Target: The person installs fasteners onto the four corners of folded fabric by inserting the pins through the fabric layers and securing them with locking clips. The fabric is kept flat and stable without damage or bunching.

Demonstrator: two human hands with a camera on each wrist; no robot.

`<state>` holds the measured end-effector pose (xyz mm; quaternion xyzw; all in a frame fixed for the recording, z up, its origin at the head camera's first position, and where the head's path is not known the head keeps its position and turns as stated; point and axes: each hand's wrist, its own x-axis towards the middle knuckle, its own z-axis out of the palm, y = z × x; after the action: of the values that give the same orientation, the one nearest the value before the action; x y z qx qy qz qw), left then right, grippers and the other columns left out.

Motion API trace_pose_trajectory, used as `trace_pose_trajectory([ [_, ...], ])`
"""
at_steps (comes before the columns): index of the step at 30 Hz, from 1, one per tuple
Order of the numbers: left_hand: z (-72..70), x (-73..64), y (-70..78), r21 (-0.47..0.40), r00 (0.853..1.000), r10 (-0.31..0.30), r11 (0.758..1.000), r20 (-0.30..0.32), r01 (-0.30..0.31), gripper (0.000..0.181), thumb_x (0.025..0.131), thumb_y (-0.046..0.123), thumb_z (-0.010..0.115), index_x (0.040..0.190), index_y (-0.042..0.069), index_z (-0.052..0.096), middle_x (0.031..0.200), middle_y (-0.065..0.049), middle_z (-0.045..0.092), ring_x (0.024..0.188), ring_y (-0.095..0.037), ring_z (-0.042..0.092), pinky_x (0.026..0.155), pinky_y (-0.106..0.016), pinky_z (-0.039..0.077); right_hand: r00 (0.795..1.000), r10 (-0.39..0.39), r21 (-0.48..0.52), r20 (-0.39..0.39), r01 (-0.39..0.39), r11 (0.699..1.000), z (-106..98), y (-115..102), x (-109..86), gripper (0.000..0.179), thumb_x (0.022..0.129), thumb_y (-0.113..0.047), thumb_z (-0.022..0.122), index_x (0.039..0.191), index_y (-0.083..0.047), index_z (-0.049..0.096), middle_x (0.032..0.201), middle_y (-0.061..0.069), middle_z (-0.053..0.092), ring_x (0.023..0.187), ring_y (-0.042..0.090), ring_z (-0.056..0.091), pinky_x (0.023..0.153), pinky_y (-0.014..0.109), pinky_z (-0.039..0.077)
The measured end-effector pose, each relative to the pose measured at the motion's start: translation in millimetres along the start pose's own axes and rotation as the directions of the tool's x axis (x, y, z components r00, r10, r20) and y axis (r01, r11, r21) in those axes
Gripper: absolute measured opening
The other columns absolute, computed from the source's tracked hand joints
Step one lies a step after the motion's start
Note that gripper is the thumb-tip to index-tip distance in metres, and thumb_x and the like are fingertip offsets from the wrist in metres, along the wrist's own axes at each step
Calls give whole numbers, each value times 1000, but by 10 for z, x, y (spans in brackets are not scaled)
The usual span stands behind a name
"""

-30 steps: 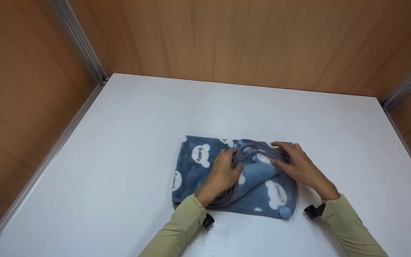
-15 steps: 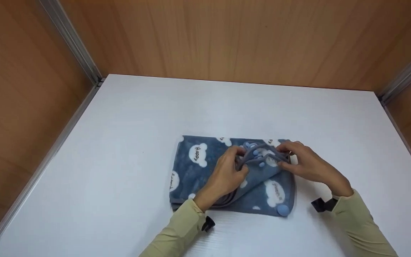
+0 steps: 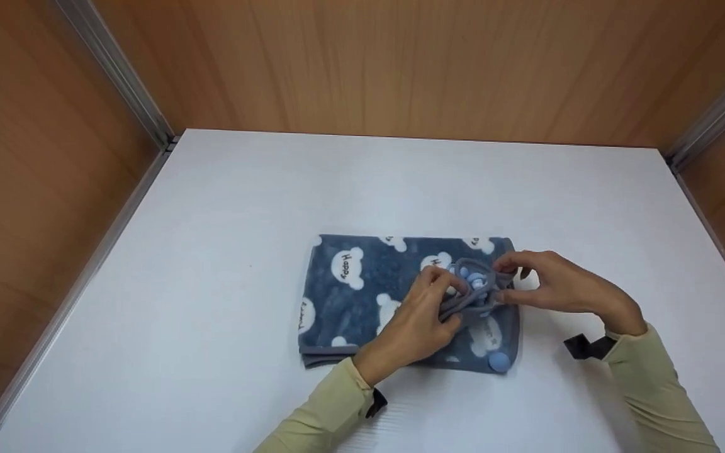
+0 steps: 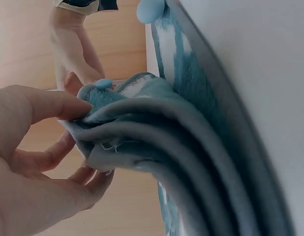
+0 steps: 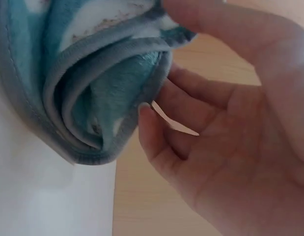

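Observation:
A folded blue plush cloth (image 3: 362, 311) with white bear-head prints and grey trim lies on the table in the head view. My left hand (image 3: 414, 322) pinches a stack of its trimmed edges, lifted above the lower layer. Those edges (image 4: 183, 123) curve between thumb and fingers in the left wrist view. At the cloth's right side, my right hand (image 3: 561, 286) pinches the raised layers between thumb and fingers. Curled trimmed folds (image 5: 88, 73) show beside the right fingers in the right wrist view. A pale blue round button (image 3: 499, 362) sits at the near right corner; smaller ones cluster between the hands.
The white table (image 3: 148, 283) carries the cloth near its front. Wood-grain panels (image 3: 400, 69) stand behind and at both sides, joined by metal corner rails (image 3: 114, 69). Black wrist-camera mounts (image 3: 579, 346) hang below the cuffs.
My left hand has moved right with the gathered edges, drawing them closer to my right hand and uncovering more of the printed cloth at left. The right hand has shifted slightly right.

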<state>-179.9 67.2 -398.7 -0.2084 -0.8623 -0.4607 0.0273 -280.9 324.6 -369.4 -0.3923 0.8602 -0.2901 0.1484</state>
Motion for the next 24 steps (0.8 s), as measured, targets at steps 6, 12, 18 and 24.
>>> trace_pose_trajectory([
  [6, 24, -23, 16, -73, 997, -17, 997, 72, 22, 30, 95, -1, 64, 119, 17, 63, 147, -18, 37, 129, -27, 52, 87, -29, 48, 995, -33, 70, 92, 27, 997, -79, -46, -69, 42, 99, -23, 72, 138, -12, 61, 128, 1, 66, 108, 17, 61, 92, 39, 52],
  [12, 46, -26, 40, -76, 986, -17, 997, 165, 30, 33, 96, -3, 60, 120, 20, 60, 149, -13, 44, 135, -30, 49, 97, -34, 49, 987, -10, 87, 161, -5, 996, -142, -103, -138, 48, 99, -22, 71, 143, -11, 57, 133, 4, 62, 113, 23, 59, 93, 48, 52],
  [18, 85, -14, 25, -92, 981, 77, 994, 176, -61, 37, 92, -12, 57, 118, 14, 59, 130, -7, 50, 110, -15, 54, 87, -22, 45, 975, -24, 94, 221, 3, 996, -178, -116, -183, 41, 95, -34, 76, 131, -19, 64, 120, -5, 64, 109, 18, 61, 93, 46, 51],
  [24, 142, -36, 73, -90, 947, 154, 987, 283, -134, 46, 89, -10, 61, 127, 16, 60, 136, -3, 49, 116, -10, 51, 88, -18, 42, 957, -74, 138, 281, 36, 990, -206, -102, -197, 22, 94, -33, 77, 113, -23, 69, 108, -7, 67, 101, 15, 63, 90, 38, 53],
])
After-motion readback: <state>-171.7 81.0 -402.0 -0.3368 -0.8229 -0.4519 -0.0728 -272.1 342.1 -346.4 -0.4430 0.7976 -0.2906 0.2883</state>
